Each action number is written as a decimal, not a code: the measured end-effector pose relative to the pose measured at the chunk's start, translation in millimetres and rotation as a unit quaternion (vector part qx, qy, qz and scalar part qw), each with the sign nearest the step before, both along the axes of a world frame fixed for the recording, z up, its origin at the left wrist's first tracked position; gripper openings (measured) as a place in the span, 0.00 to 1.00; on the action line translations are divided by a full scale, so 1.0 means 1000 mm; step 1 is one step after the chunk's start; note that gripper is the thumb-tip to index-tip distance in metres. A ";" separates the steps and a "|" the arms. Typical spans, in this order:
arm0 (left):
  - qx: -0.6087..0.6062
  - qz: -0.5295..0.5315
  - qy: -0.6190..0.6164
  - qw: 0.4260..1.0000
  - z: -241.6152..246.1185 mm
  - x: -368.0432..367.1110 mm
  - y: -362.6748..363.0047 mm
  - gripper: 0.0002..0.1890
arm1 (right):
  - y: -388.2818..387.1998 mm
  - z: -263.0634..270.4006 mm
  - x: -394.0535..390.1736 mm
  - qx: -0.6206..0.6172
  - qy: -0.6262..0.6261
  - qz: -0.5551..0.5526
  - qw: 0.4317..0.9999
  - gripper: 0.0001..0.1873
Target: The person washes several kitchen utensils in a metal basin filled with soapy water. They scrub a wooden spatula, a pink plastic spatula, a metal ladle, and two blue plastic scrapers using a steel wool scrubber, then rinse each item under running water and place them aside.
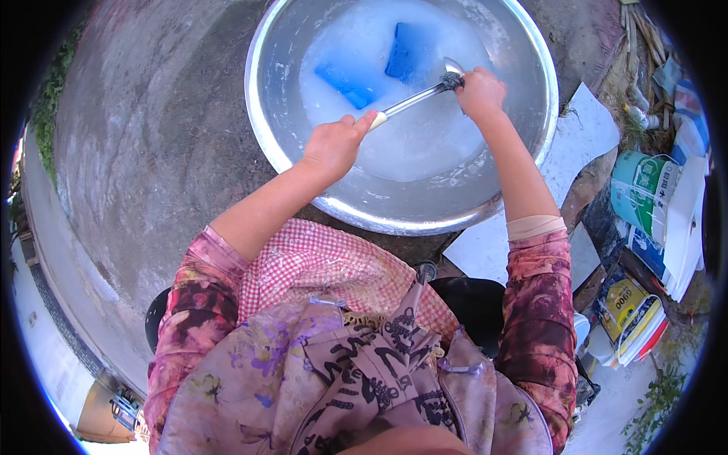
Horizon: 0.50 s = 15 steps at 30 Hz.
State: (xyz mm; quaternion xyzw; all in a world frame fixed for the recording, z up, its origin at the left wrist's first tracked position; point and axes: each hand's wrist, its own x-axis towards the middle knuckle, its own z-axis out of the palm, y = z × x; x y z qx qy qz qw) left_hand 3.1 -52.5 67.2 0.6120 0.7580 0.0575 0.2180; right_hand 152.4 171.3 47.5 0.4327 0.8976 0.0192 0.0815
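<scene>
A wide metal basin (398, 213) of cloudy, soapy water stands on the ground before me. My left hand (336, 145) grips the pale handle end of a metal ladle (414, 102), which slants up to the right over the water. At the ladle's head, my right hand (481, 92) holds a dark scouring pad (451, 80) against the metal. The ladle's bowl shows just beyond my right fingers. Two blue objects (405, 52) (347, 84) lie partly under the water; their kind is hard to tell.
Stacked plastic buckets (642, 193) lie on their sides at the right, with more buckets (628, 313) below them. White board pieces (586, 133) lie beside the basin. Bare ground (153, 114) stretches to the left. A red-checked cloth (324, 264) covers my lap.
</scene>
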 end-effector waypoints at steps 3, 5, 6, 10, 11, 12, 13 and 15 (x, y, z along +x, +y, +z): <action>0.009 -0.008 0.027 1.000 0.005 0.001 0.002 0.30 | -0.005 0.007 -0.004 -0.157 0.003 0.133 0.979 0.09; 0.009 -0.022 0.042 0.999 0.008 0.004 0.002 0.30 | -0.009 0.014 -0.007 -0.125 -0.017 0.105 0.986 0.09; 0.013 -0.031 0.049 0.998 0.009 0.005 0.001 0.30 | -0.008 0.017 -0.009 -0.104 -0.037 0.067 0.992 0.09; 0.059 -0.050 0.051 0.996 0.011 0.001 0.003 0.30 | -0.008 0.026 -0.021 -0.111 -0.082 0.060 0.989 0.10; 0.034 -0.044 0.045 0.997 0.011 0.001 0.002 0.30 | -0.010 0.025 -0.024 -0.071 -0.098 0.060 0.991 0.10; 0.030 -0.035 0.041 0.998 0.011 -0.001 0.002 0.30 | -0.011 0.023 -0.027 -0.116 -0.100 0.130 0.980 0.11; 0.033 -0.023 0.041 0.998 0.011 -0.002 0.002 0.30 | -0.013 0.020 -0.029 -0.123 -0.080 0.146 0.978 0.11; 0.011 -0.022 0.041 0.999 0.011 -0.004 0.000 0.30 | -0.012 0.014 -0.027 -0.206 -0.043 0.202 0.956 0.11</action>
